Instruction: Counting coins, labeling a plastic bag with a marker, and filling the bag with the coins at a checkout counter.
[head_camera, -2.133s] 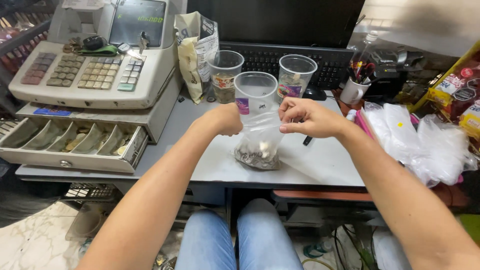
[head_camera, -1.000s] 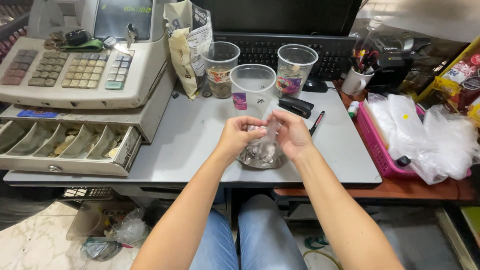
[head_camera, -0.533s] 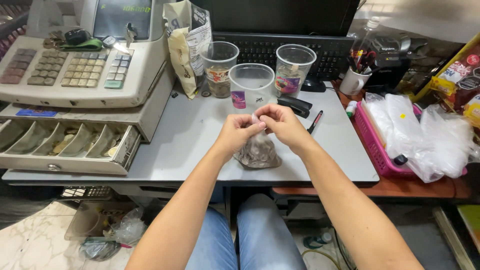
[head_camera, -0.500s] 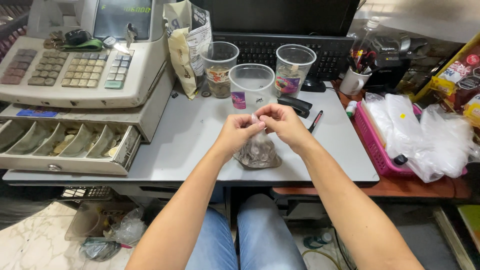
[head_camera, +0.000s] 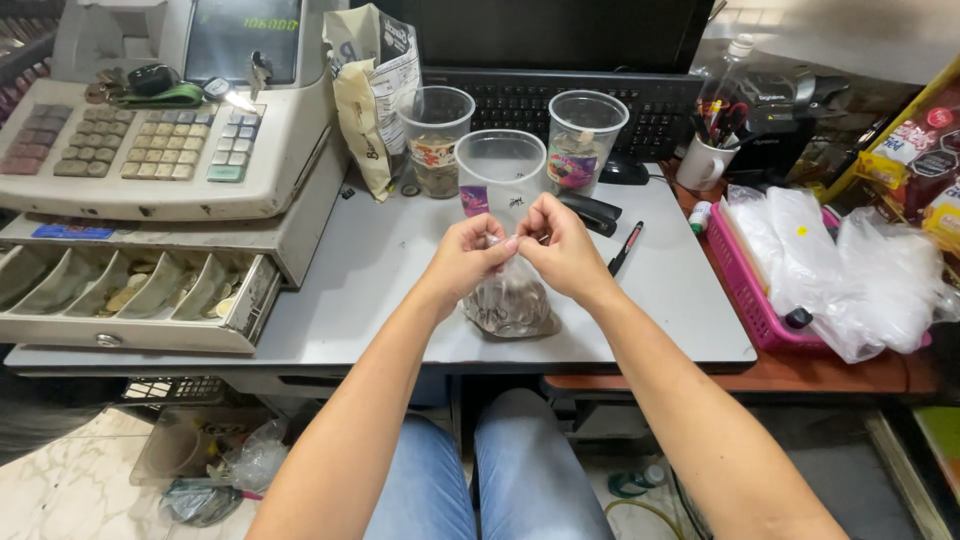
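Fingers of both hands are pinched together on the neck of a clear bag of coins; the left hand and right hand are closed on the gathered plastic, knuckles nearly touching, above the grey desk. The bag is resting on the desk near its front edge, between the 2 wrists, its belly full and slumped; the filling looks done, and the neck is gathered to a tight twist. Whether a knot is already formed cannot be told; the twist is hidden under the fingers, so the closing is judged to be in hand, not finished.

Just beyond the hands, 3 clear cups are stood in a cluster; the nearest looks empty, the 2 behind hold something at the bottom. A black stapler and a pen lie right of the hands, untouched. The till's coin drawer is left open at the left, coins seen in its slots.
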